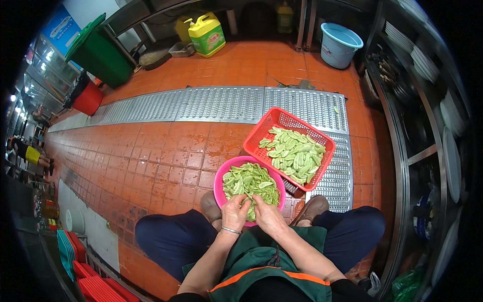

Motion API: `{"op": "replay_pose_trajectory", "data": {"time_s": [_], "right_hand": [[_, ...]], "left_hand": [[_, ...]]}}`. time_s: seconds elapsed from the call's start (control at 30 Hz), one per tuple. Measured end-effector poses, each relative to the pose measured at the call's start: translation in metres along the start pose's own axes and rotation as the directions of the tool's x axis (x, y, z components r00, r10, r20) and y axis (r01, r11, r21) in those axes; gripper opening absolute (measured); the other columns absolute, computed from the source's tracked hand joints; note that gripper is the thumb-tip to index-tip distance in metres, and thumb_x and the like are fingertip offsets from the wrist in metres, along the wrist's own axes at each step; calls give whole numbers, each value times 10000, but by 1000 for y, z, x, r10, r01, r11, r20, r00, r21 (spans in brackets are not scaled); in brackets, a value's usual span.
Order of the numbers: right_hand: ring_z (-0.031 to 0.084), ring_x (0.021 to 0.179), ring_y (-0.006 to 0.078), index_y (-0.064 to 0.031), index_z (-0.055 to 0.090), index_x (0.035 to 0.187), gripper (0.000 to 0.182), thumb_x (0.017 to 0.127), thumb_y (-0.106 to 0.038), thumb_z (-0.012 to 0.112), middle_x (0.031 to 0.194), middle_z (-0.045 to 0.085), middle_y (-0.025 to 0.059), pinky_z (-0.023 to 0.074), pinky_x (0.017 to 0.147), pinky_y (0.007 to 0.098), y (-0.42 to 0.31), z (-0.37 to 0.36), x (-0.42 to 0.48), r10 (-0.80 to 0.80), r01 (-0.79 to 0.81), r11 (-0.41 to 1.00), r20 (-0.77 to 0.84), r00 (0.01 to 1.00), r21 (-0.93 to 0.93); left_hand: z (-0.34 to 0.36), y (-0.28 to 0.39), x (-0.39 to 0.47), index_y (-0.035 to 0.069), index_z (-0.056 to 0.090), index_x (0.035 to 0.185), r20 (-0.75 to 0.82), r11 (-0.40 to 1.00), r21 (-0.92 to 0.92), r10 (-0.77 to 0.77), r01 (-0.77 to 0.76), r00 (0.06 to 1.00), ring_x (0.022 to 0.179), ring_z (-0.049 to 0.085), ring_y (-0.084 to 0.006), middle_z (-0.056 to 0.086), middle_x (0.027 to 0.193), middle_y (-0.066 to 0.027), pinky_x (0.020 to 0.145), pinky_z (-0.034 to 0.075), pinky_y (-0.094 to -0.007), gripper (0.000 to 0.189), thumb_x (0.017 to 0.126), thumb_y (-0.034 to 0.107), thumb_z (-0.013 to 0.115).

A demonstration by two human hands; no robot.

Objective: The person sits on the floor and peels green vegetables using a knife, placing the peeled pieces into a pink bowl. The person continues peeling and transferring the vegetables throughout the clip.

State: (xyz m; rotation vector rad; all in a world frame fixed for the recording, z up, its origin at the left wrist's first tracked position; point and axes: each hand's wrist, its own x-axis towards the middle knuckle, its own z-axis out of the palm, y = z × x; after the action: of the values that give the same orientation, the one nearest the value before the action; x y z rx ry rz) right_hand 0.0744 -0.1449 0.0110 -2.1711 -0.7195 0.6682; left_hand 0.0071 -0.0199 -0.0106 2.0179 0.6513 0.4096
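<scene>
My left hand (234, 214) and my right hand (268, 216) meet over the near side of a pink plastic basin (217, 185). Between their fingertips they pinch a green bean pod (248, 196), mostly covered by the fingers. Flat green bean pods (247, 177) fill the basin, with thin strings or trimmings along its right side. Up and to the right, a red plastic basket (260, 126) with perforated walls overlaps the basin's rim. Inside lie many broad pale-green pods (298, 153). A metal bangle (231, 230) circles my left wrist.
A metal drain grating (219, 104) crosses the orange tiled floor. Steel shelving with plates (424, 64) stands at right. A light-blue bucket (339, 47), a yellow detergent jug (206, 36), a green bin (100, 56) and a red bin (88, 100) line the far side. A person (30, 153) is at far left.
</scene>
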Motion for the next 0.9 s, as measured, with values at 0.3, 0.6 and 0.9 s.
{"op": "replay_pose_trajectory", "data": {"time_s": [0.3,0.6,0.9], "right_hand": [[606,743,472,-73,448,1215,362,859,-112,500,772,616,290,457,648,552,-18,3,-7,37,-23,991,107,994,-128],[311,342,68,-157,495,1000,104,914,-124,446,577,450,1,205,285,237,13,22,9,352,-558,695,462,814,453],[284,346,87,-170,506,1048,159,920,-265,507,614,490,27,194,307,242,69,29,19,544,-700,490,445,711,519]], "left_hand": [[5,-16,-19,44,562,779,185,787,529,258,-317,948,667,586,-332,562,709,-151,617,494,-427,52,752,79,590],[5,-13,-28,36,534,840,150,857,408,276,-314,949,841,582,-288,550,811,-128,742,500,-375,137,719,62,593],[5,-18,-1,21,548,958,-129,637,-759,-351,136,927,717,565,-75,586,796,-14,625,509,-228,114,889,86,612]]}}
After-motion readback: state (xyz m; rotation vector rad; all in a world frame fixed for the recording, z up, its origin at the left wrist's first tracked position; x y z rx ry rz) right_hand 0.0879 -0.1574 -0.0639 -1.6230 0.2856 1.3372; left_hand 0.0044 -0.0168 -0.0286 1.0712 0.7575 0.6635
